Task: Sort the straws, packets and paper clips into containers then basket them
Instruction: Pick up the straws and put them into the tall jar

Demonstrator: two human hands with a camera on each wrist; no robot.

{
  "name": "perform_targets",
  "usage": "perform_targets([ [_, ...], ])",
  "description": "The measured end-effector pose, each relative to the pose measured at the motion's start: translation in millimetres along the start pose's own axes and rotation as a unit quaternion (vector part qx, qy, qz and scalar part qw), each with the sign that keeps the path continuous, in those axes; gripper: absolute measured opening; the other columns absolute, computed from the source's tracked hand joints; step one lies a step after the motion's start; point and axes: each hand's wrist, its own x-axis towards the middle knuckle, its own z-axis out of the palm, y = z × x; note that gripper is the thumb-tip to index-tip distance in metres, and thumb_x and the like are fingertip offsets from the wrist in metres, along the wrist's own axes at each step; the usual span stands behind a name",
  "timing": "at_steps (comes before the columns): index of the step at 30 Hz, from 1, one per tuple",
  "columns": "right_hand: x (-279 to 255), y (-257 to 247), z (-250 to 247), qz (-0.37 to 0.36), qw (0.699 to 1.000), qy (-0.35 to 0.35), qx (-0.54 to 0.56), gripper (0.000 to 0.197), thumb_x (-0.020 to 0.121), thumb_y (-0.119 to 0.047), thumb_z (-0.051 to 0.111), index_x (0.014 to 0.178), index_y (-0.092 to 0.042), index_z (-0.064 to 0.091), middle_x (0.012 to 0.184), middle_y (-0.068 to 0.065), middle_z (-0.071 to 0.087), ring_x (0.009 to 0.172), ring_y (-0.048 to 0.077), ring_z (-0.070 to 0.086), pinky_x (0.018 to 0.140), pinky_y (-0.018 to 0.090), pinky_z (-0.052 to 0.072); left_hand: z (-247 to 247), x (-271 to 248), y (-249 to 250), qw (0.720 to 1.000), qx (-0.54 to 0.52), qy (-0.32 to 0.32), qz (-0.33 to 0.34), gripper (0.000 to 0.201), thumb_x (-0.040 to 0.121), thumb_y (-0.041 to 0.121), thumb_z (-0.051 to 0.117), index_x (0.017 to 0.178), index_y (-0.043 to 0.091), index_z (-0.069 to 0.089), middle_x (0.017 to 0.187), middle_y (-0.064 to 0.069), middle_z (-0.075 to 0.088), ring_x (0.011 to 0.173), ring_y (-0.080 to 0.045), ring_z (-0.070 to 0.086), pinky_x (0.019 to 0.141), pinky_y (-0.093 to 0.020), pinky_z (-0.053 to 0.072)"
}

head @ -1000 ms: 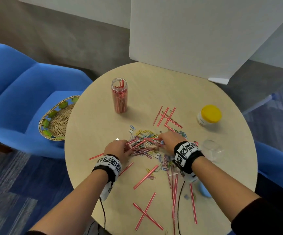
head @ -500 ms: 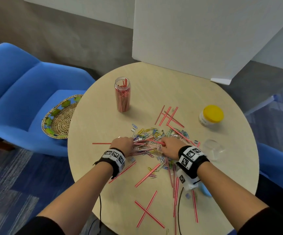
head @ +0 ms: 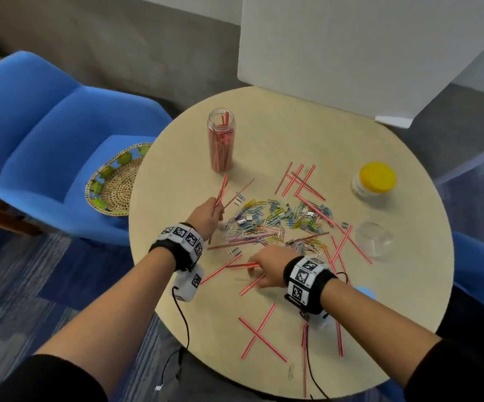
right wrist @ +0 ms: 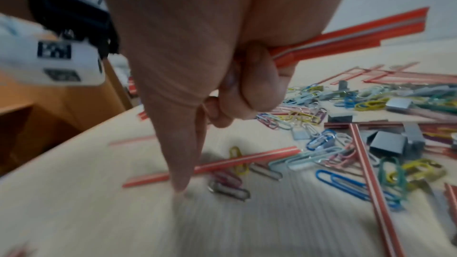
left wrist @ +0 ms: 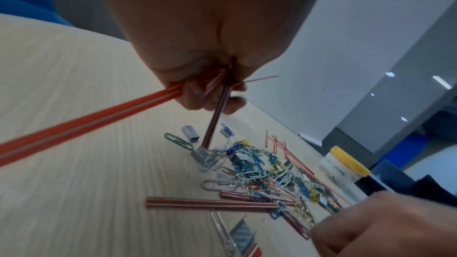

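Red-and-white straws (head: 301, 181) lie scattered over the round table (head: 278, 126), around a pile of coloured paper clips (head: 278, 219) mixed with small grey packets (left wrist: 190, 136). My left hand (head: 216, 210) is raised left of the pile and grips a small bunch of straws (left wrist: 86, 122) that points toward the clear straw jar (head: 221, 140). My right hand (head: 256, 271), nearer the table's front edge, grips straws (right wrist: 346, 40) in its curled fingers. Its index finger (right wrist: 180, 179) stretches down to the tabletop beside a loose straw (right wrist: 222, 165).
A yellow-lidded jar (head: 374, 181) and a clear plastic container (head: 374, 239) stand at the right of the table. A woven basket (head: 113, 178) rests on the blue chair (head: 46, 126) to the left. A white board (head: 351, 47) stands behind the table. More straws (head: 261, 335) cross near the front edge.
My left hand has lifted out of the pile with straws in it and moved left. My right hand has drawn back toward the near edge, still holding straws.
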Motion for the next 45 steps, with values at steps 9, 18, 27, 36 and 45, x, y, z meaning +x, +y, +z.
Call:
perform_targets([
  [9, 11.6, -13.9, 5.8, -0.021, 0.987, -0.021, -0.16, 0.021, 0.096, -0.016, 0.057, 0.113, -0.007, 0.063, 0.112, 0.009, 0.054, 0.085, 0.033, 0.062, 0.064, 0.036, 0.047, 6.3, -11.0, 6.6, 0.962, -0.252, 0.015, -0.1, 0.02, 0.102, 0.01, 0.036, 0.089, 0.018, 0.05, 0.071, -0.001, 0.048, 0.057, -0.014, 0.039, 0.051, -0.026, 0.031],
  [18, 3.2, 27.4, -22.0, 0.053, 0.994, 0.06, 0.08, 0.009, 0.098, -0.026, 0.049, 0.103, -0.024, 0.056, 0.083, -0.006, 0.058, 0.077, 0.016, 0.058, 0.068, 0.026, 0.044, 17.2, -17.9, 4.6, 0.918, -0.35, -0.059, -0.175, 0.033, 0.094, -0.008, 0.035, 0.102, 0.01, 0.061, 0.062, -0.003, 0.046, 0.037, -0.006, 0.035, 0.037, -0.016, 0.028],
  [27, -3.1, 43.1, -61.2, 0.119, 0.87, 0.236, 0.416, 0.032, 0.095, -0.049, 0.054, 0.088, -0.02, 0.066, 0.06, -0.006, 0.037, 0.053, 0.012, 0.038, 0.06, 0.024, 0.042, 25.1, -19.9, 3.4, 0.952, -0.22, -0.038, -0.209, 0.025, 0.105, 0.017, 0.032, 0.111, 0.001, 0.051, 0.081, -0.012, 0.054, 0.06, -0.018, 0.047, 0.049, -0.025, 0.033],
  [36, 7.4, 47.7, -50.8, 0.182, 0.835, 0.246, 0.457, 0.05, 0.105, -0.041, 0.034, 0.075, -0.014, 0.063, 0.062, 0.001, 0.058, 0.058, 0.017, 0.056, 0.071, 0.033, 0.048, 15.6, -26.6, 4.0, 0.967, -0.182, -0.026, -0.178, 0.039, 0.098, 0.045, 0.045, 0.08, 0.01, 0.05, 0.059, -0.002, 0.041, 0.048, -0.019, 0.037, 0.052, -0.025, 0.033],
  [45, 3.0, 43.0, -118.3, 0.107, 0.803, 0.262, 0.524, 0.033, 0.099, -0.045, 0.049, 0.09, -0.014, 0.055, 0.061, -0.005, 0.037, 0.047, 0.009, 0.032, 0.044, 0.023, 0.031, -71.5, 13.4, 47.7, 0.936, -0.328, 0.123, -0.03, 0.031, 0.102, 0.039, 0.043, 0.081, 0.017, 0.047, 0.057, 0.005, 0.036, 0.043, -0.01, 0.029, 0.042, -0.022, 0.027],
])
